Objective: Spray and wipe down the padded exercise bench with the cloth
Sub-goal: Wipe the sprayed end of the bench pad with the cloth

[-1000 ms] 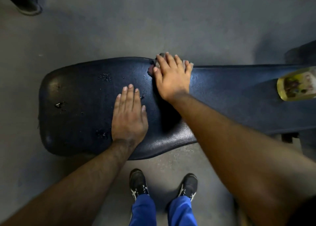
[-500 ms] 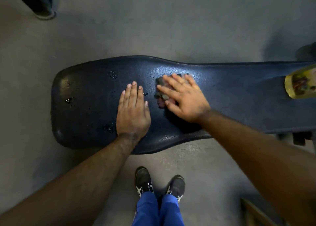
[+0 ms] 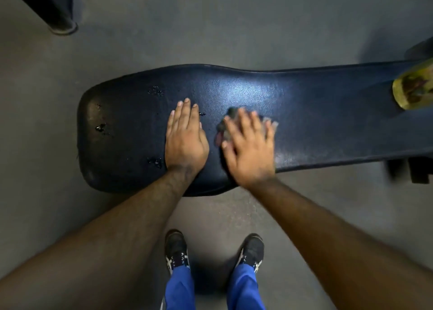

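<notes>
Dark bench (image 3: 304, 113) ran left-right on grey floor (image 3: 210, 24). My left hand (image 3: 185, 136) lay flat, fingers straight. My right hand (image 3: 250, 145), fingers spread, pressed cloth (image 3: 225, 127) mid-bench. Bottle (image 3: 414, 91) far right.

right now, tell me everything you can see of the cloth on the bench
The small dark grey cloth, with a reddish patch near its left edge, lies bunched on the top of the dark blue padded vinyl bench, about midway along its visible length. The right hand presses flat on it with spread fingers, hiding most of it; only its left and far edges show, blurred. The left hand rests beside it, apart.
</notes>
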A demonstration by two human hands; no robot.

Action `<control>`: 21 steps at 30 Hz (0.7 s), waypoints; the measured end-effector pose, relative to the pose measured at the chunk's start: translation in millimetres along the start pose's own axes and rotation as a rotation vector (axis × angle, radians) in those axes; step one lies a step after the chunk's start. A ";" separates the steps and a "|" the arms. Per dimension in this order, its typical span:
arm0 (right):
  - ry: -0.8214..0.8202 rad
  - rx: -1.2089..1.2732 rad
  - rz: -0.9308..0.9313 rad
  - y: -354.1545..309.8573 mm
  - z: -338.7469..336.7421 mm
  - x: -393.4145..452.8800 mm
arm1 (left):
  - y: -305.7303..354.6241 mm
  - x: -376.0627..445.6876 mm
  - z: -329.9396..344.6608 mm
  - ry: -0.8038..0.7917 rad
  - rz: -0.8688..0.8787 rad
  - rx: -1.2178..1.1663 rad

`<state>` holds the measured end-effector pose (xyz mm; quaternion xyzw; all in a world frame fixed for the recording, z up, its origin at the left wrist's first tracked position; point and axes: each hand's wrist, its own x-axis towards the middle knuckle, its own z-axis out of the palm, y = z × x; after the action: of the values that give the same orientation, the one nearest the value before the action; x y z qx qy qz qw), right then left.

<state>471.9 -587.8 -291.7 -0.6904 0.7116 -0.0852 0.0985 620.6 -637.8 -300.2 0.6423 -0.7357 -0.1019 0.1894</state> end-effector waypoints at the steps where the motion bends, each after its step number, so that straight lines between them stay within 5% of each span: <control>1: -0.044 0.008 -0.147 -8.9 2.2 -16.8 | -0.4 -0.2 -1.1 0.004 -0.002 -0.013; 4: -0.088 -0.040 -0.419 18.2 -4.6 -20.8 | -3.2 -0.2 -2.7 0.023 -0.016 -0.073; 8: 0.082 -0.003 0.189 -11.3 5.7 -20.7 | -10.4 -1.6 -17.3 0.032 -0.032 -0.241; 9: 0.095 0.018 0.216 -36.6 11.8 -33.0 | -13.6 -5.5 -24.9 0.045 -0.019 -0.232; 14: -0.089 -0.008 -0.408 -41.4 11.3 -61.7 | -50.8 -29.6 -52.8 0.082 -0.010 -0.034; 18: 0.070 0.039 0.219 -48.9 15.4 -33.6 | -75.0 -28.0 -56.5 0.067 -0.023 -0.015; 19: 0.076 0.038 0.234 -71.1 20.6 -41.3 | -79.1 -23.4 -57.9 0.070 -0.017 -0.012; 21: -0.033 0.037 -0.103 -92.9 23.5 -66.3 | -89.0 -12.2 -59.9 0.052 -0.023 -0.005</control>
<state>569.5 -524.2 -288.9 -0.7253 0.6719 -0.0918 0.1184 727.1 -633.9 -282.6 0.6528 -0.7227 -0.0891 0.2088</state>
